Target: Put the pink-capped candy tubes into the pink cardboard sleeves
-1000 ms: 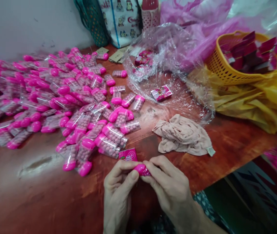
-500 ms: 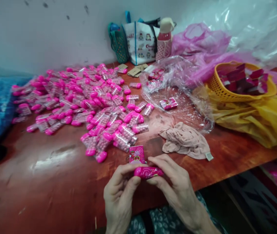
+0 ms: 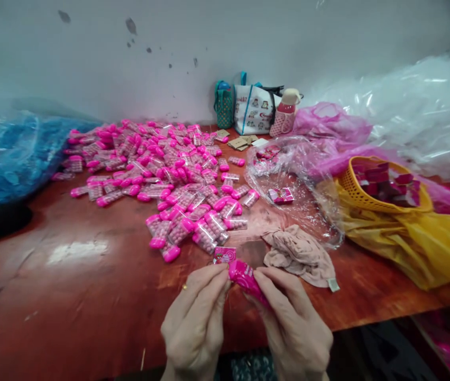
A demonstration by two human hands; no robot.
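Observation:
A small candy bottle with a pink cap and a printed pink wrapper (image 3: 244, 278) is held between both hands above the table's front part. The fingertips of my left hand (image 3: 199, 312) pinch its capped end. My right hand (image 3: 290, 312) grips the other end, and its fingers hide part of the wrapper. Just beyond the hands lies a printed pink label (image 3: 225, 254), partly covered by the bottle. Further off, a large pile of clear candy bottles (image 3: 204, 233) with pink caps and pinkish balls inside spreads over the table (image 3: 90, 296).
A crumpled beige cloth (image 3: 302, 254) lies right of the hands. Behind it are a clear plastic bag (image 3: 308, 211) with pink labels and a yellow basket (image 3: 387, 203) on yellow plastic. A patterned bag (image 3: 252, 111) and bottle (image 3: 286, 114) stand by the wall. Blue bagged items (image 3: 14, 159) sit left.
My head view has tilted up, showing more wall. The wrapped bottle has turned from level to slanting, its right end now lower, and my left fingers have shifted onto its cap.

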